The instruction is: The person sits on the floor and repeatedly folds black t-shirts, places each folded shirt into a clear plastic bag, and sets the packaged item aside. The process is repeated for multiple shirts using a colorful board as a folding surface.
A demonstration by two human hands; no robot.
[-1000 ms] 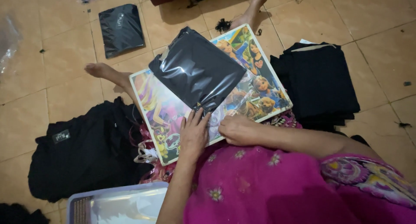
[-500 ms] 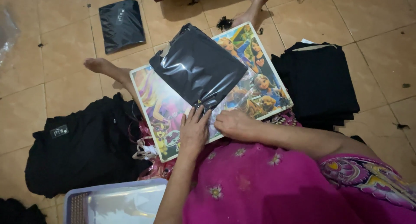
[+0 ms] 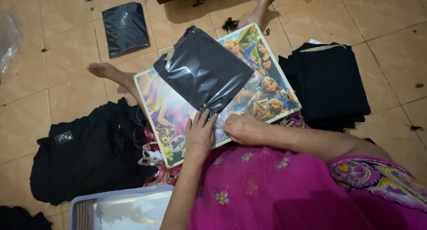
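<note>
Nearest to the camera, the person sits on the tiled floor [image 3: 58, 78] in a pink flowered garment [image 3: 275, 185], with a colourful cartoon board [image 3: 164, 118] resting on the lap. The left hand [image 3: 200, 134] lies flat on the near edge of the board, fingers spread and released, their tips touching the near corner of the black garment in a clear plastic bag [image 3: 202, 67]. The right hand [image 3: 244, 128] rests just beside it on the same near edge, loosely curled; I cannot tell if it pinches something, because the fingertips are turned away from the camera.

The bagged garment lies tilted across the middle of the board, one corner toward the hands and the opposite corner past the far edge. My judgement: the step in hand is closing or smoothing the bag's near end. To do it well, one hand should press the corner flat while the other works along the opening, so the slippery plastic does not slide on the board.

Further out, a pile of loose black clothes [image 3: 89, 150] lies near the left edge of the board, a folded black stack [image 3: 329, 83] near the right edge, and a second packed bag [image 3: 124, 27] well apart on the floor.

The bag's opening is hard to make out under the glare. The plastic tub [image 3: 120, 210] is cut off at the bottom.
</note>
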